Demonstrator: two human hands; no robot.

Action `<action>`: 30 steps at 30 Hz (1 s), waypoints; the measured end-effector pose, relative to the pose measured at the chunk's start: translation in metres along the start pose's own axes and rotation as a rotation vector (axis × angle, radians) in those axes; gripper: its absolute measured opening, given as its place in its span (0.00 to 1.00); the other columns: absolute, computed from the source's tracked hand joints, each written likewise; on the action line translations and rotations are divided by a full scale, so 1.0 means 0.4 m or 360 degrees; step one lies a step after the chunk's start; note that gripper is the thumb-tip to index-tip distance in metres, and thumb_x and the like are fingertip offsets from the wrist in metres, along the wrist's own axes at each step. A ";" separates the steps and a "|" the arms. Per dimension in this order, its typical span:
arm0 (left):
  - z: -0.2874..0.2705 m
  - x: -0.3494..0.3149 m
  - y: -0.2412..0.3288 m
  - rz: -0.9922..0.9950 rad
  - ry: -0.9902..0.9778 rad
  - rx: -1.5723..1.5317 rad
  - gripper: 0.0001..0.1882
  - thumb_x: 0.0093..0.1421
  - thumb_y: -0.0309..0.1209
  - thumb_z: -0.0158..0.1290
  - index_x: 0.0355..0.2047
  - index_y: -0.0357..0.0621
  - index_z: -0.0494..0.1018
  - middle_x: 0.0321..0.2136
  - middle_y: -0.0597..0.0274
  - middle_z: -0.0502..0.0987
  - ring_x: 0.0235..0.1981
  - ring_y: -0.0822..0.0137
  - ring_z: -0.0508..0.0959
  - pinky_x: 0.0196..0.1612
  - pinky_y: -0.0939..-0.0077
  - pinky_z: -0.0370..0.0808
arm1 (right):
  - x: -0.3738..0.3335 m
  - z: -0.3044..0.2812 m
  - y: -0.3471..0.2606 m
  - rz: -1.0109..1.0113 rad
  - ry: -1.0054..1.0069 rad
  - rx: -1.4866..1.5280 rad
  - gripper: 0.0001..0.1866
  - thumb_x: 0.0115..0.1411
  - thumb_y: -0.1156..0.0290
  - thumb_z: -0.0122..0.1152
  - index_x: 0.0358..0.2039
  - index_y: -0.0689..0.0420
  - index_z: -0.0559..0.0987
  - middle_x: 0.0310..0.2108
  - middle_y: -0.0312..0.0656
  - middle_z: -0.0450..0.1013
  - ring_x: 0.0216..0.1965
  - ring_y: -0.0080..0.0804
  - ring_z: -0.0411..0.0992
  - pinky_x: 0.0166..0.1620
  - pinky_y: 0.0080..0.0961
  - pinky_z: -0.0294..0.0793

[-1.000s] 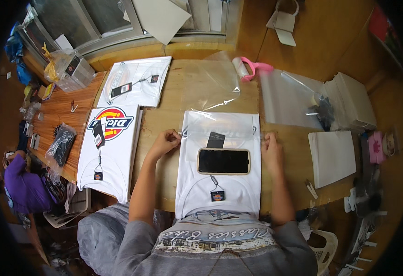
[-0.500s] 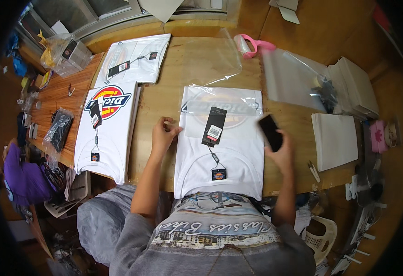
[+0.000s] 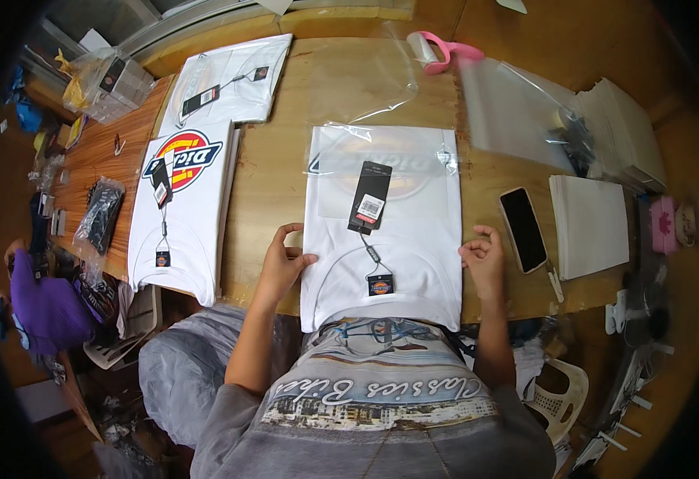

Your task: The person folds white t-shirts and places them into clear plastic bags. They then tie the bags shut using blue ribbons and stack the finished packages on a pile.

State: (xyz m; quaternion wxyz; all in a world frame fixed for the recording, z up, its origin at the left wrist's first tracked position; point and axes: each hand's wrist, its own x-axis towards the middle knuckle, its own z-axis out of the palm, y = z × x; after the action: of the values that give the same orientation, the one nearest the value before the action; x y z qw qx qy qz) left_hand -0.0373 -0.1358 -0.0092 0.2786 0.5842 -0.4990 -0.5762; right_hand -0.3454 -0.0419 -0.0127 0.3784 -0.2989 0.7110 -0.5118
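Note:
A folded white T-shirt (image 3: 333, 279) lies in front of me, its upper part inside a clear plastic bag (image 3: 349, 88). A black hang tag (image 3: 371, 188) rests on it, strung to a small black square tag (image 3: 381, 285) near the collar. My left hand (image 3: 283, 263) is at the shirt's left edge, thumb tip against the fabric and fingers curved but apart. At the right edge is my right hand (image 3: 485, 262), open, with bent fingers touching the side of the shirt. A black-screened phone (image 3: 523, 230) lies on the table just right of it.
Folded white shirts (image 3: 182, 239) are stacked at left, a bagged shirt (image 3: 238, 68) behind them. A pink tape dispenser (image 3: 445, 54) lies at the back. Clear bags (image 3: 509, 120), white sheets (image 3: 589, 231), tweezers (image 3: 556, 285) and a pink box (image 3: 663, 223) are at right.
My right hand has let go of the phone, which now lies on the table, and has moved left to the shirt's edge. My left hand has moved slightly nearer me along the left edge.

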 end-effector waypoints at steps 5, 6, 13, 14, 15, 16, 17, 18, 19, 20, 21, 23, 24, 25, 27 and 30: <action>-0.013 0.012 -0.001 -0.0014 -0.0095 0.0176 0.23 0.45 0.22 0.53 0.44 0.42 0.62 0.13 0.64 0.70 0.14 0.78 0.67 0.19 0.82 0.64 | 0.041 -0.011 0.012 -0.0019 -0.0394 -0.0191 0.19 0.43 0.84 0.54 0.39 0.59 0.66 0.19 0.36 0.68 0.20 0.18 0.65 0.23 0.14 0.64; -0.022 0.028 0.008 0.0138 0.0092 0.0474 0.20 0.46 0.23 0.53 0.41 0.41 0.64 0.13 0.65 0.70 0.14 0.77 0.68 0.19 0.82 0.65 | 0.068 -0.010 0.006 -0.0005 -0.0339 -0.0403 0.19 0.44 0.83 0.54 0.39 0.59 0.67 0.19 0.36 0.68 0.19 0.17 0.65 0.22 0.14 0.64; 0.002 0.281 0.025 0.0641 0.0357 0.0165 0.09 0.46 0.23 0.53 0.30 0.35 0.70 0.20 0.67 0.71 0.23 0.78 0.68 0.26 0.86 0.65 | 0.305 0.054 -0.021 -0.0286 -0.0152 0.0106 0.08 0.47 0.78 0.54 0.31 0.64 0.71 0.19 0.35 0.68 0.20 0.18 0.65 0.23 0.13 0.65; 0.000 0.294 0.034 0.0582 0.0288 0.0234 0.07 0.47 0.23 0.52 0.29 0.35 0.70 0.22 0.67 0.71 0.25 0.79 0.68 0.28 0.87 0.65 | 0.329 0.045 -0.017 -0.0243 -0.0231 0.0006 0.07 0.48 0.77 0.54 0.29 0.64 0.71 0.20 0.35 0.68 0.21 0.18 0.65 0.23 0.13 0.66; -0.002 0.296 0.035 0.0578 0.0242 0.0196 0.06 0.48 0.23 0.52 0.27 0.35 0.70 0.22 0.68 0.71 0.26 0.80 0.68 0.28 0.87 0.64 | 0.338 0.042 -0.020 -0.0187 -0.0314 -0.0097 0.06 0.48 0.77 0.54 0.28 0.64 0.72 0.21 0.34 0.68 0.22 0.18 0.66 0.24 0.13 0.66; -0.004 0.295 0.037 0.0575 0.0197 0.0157 0.05 0.48 0.23 0.52 0.26 0.36 0.70 0.22 0.69 0.70 0.26 0.80 0.67 0.29 0.87 0.64 | 0.340 0.037 -0.020 -0.0195 -0.0338 -0.0121 0.05 0.48 0.77 0.54 0.27 0.63 0.72 0.22 0.34 0.68 0.22 0.18 0.65 0.25 0.13 0.66; -0.006 0.294 0.038 0.0574 0.0152 0.0118 0.04 0.48 0.23 0.51 0.24 0.36 0.69 0.22 0.70 0.70 0.26 0.80 0.67 0.30 0.88 0.64 | 0.334 0.030 -0.018 -0.0206 -0.0362 -0.0145 0.04 0.48 0.77 0.54 0.26 0.63 0.72 0.22 0.34 0.68 0.23 0.18 0.65 0.25 0.13 0.66; -0.007 0.277 0.032 0.0586 0.0069 -0.0046 0.04 0.49 0.24 0.51 0.23 0.39 0.66 0.22 0.72 0.67 0.23 0.80 0.65 0.28 0.89 0.62 | 0.318 0.026 -0.015 -0.0204 -0.0393 -0.0171 0.03 0.48 0.77 0.54 0.25 0.62 0.72 0.23 0.33 0.68 0.24 0.17 0.65 0.26 0.13 0.66; -0.013 0.250 0.027 0.0532 -0.0003 -0.0149 0.04 0.50 0.25 0.50 0.23 0.40 0.66 0.22 0.73 0.67 0.23 0.81 0.64 0.28 0.89 0.62 | 0.292 0.016 -0.011 -0.0201 -0.0440 -0.0167 0.03 0.48 0.77 0.54 0.25 0.62 0.72 0.23 0.33 0.68 0.24 0.17 0.65 0.27 0.13 0.66; -0.023 0.214 0.023 0.0481 -0.0074 -0.0253 0.04 0.51 0.26 0.49 0.23 0.41 0.65 0.22 0.73 0.66 0.22 0.81 0.64 0.28 0.88 0.62 | 0.256 0.002 -0.008 -0.0200 -0.0486 -0.0163 0.02 0.48 0.77 0.54 0.25 0.61 0.72 0.23 0.33 0.68 0.25 0.17 0.65 0.28 0.13 0.66; -0.030 0.167 0.019 0.0427 -0.0150 -0.0361 0.04 0.52 0.27 0.48 0.23 0.42 0.65 0.21 0.74 0.65 0.22 0.81 0.63 0.28 0.88 0.62 | 0.211 -0.018 -0.004 -0.0197 -0.0528 -0.0163 0.02 0.49 0.77 0.53 0.24 0.61 0.72 0.23 0.32 0.68 0.25 0.17 0.65 0.28 0.12 0.65; -0.039 0.058 0.004 0.0069 -0.0311 -0.0533 0.05 0.54 0.30 0.46 0.24 0.44 0.63 0.21 0.75 0.63 0.22 0.80 0.61 0.27 0.87 0.61 | 0.123 -0.063 0.022 -0.0095 -0.0816 -0.0168 0.02 0.49 0.76 0.53 0.24 0.60 0.71 0.22 0.31 0.67 0.25 0.16 0.64 0.31 0.13 0.65; -0.051 -0.002 -0.008 -0.0088 -0.0317 -0.0581 0.06 0.54 0.31 0.46 0.23 0.44 0.62 0.20 0.75 0.62 0.22 0.80 0.61 0.26 0.87 0.61 | 0.071 -0.080 0.035 -0.0007 -0.0909 -0.0157 0.02 0.49 0.76 0.53 0.24 0.60 0.71 0.22 0.31 0.67 0.26 0.16 0.64 0.31 0.14 0.65; -0.063 -0.056 -0.029 -0.0250 -0.0328 -0.0631 0.07 0.54 0.32 0.47 0.23 0.45 0.62 0.19 0.75 0.61 0.22 0.80 0.61 0.26 0.87 0.61 | 0.016 -0.097 0.044 0.0088 -0.0997 -0.0148 0.02 0.49 0.76 0.53 0.24 0.60 0.70 0.22 0.31 0.66 0.26 0.16 0.64 0.32 0.14 0.65; -0.092 -0.152 -0.112 -0.0169 -0.0502 -0.0510 0.07 0.53 0.33 0.48 0.24 0.45 0.63 0.21 0.74 0.63 0.24 0.80 0.63 0.28 0.88 0.61 | -0.094 -0.126 0.046 0.0304 -0.1055 -0.0192 0.02 0.50 0.77 0.52 0.24 0.61 0.70 0.23 0.31 0.66 0.26 0.17 0.64 0.33 0.14 0.65; -0.088 -0.281 -0.123 -0.0330 -0.0596 -0.0456 0.06 0.53 0.30 0.49 0.27 0.43 0.64 0.23 0.73 0.66 0.27 0.80 0.65 0.33 0.88 0.62 | -0.194 -0.178 0.072 0.0530 -0.1226 -0.0032 0.02 0.50 0.77 0.52 0.25 0.61 0.69 0.24 0.32 0.66 0.28 0.18 0.65 0.35 0.15 0.66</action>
State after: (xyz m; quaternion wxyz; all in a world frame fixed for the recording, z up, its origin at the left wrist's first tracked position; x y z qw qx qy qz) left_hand 0.0273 -0.0257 -0.0027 0.2007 0.4700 -0.3927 -0.7646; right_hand -0.3652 0.0653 -0.0084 0.6914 -0.3530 0.5610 -0.2875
